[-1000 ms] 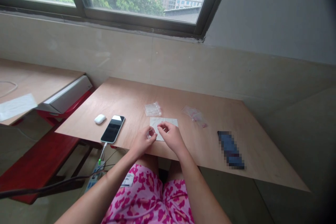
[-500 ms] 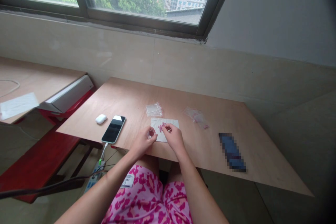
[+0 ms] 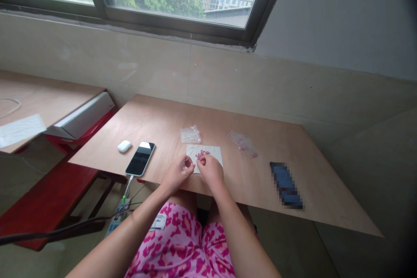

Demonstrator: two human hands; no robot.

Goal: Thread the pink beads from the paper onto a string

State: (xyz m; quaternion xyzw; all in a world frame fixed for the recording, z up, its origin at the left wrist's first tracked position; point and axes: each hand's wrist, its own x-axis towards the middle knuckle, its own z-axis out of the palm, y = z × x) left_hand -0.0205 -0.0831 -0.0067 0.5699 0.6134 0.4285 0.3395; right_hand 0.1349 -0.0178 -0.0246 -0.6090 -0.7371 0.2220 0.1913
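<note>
Left forearm (image 3: pixel 143 217) and right forearm (image 3: pixel 231 221) angle inward; left hand (image 3: pixel 177 174) curls, right hand (image 3: pixel 211 172) pinches downward just beside it

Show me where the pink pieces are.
In the head view, the small pink pieces sit on the white sheet, just beyond the right hand, right of the small clear container in the left hand.

We count two hands (image 3: pixel 194 173) at the table, folks, and the left one grips one small clear container (image 3: pixel 186 164)! Beneath them we have one white paper sheet (image 3: pixel 213 154), carrying one cluster of pink beads (image 3: pixel 202 154), too small for us to number. We're seeing two clear plastic bags (image 3: pixel 190 134), one phone (image 3: pixel 140 158), one white earbud case (image 3: pixel 124 146), one blurred blue object (image 3: pixel 286 185) and, in all, two wooden tables (image 3: pixel 260 173)!
</note>
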